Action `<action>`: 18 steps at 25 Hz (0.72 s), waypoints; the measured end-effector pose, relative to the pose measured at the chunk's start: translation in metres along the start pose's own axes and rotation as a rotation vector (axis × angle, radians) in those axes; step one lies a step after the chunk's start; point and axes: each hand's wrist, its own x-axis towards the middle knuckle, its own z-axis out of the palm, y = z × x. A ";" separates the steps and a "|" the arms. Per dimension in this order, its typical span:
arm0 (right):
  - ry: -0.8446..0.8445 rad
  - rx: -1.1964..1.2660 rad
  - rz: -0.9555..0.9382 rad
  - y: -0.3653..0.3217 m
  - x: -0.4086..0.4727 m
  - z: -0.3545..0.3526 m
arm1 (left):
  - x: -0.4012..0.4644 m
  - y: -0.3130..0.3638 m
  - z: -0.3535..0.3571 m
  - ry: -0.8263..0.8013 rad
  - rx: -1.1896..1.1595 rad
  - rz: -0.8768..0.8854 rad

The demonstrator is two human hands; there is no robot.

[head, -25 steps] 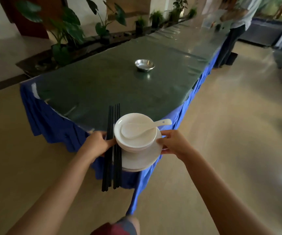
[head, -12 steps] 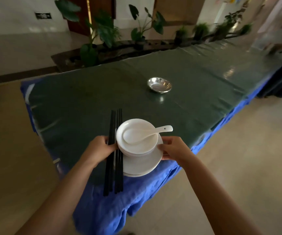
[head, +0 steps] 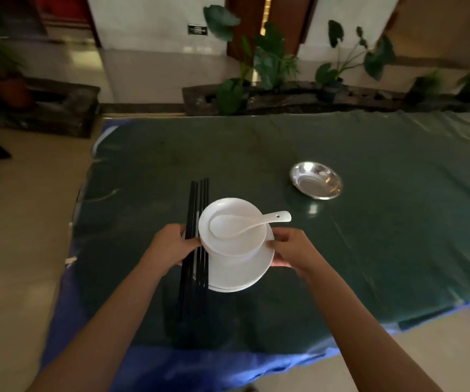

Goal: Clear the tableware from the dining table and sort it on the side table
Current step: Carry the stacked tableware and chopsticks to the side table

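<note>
Together, both hands grip a white plate stack (head: pixel 239 267) above the table (head: pixel 397 250): left hand (head: pixel 171 246) pinning chopsticks (head: pixel 197 244) running 12-to-6, right hand (head: pixel 290 250) opposite. A steel dish (head: pixel 316 183) lies at 2 o'clock, nearer the right.

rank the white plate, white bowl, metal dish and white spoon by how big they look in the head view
1. white plate, widest, at the bottom of the held stack
2. white bowl and metal dish: look about alike; the dish lies farther from the camera, so I will not rank them
3. white spoon, smallest, lying in the bowl
</note>
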 end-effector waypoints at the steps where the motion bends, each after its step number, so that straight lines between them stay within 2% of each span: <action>1: -0.037 -0.018 -0.003 -0.002 0.013 -0.009 | 0.005 0.002 0.008 0.030 -0.011 -0.024; 7: -0.162 -0.076 0.034 0.011 0.087 -0.033 | 0.044 -0.004 0.041 0.130 0.025 -0.108; 18: -0.114 -0.147 0.138 0.071 0.208 -0.038 | 0.150 -0.047 0.080 0.075 0.127 -0.086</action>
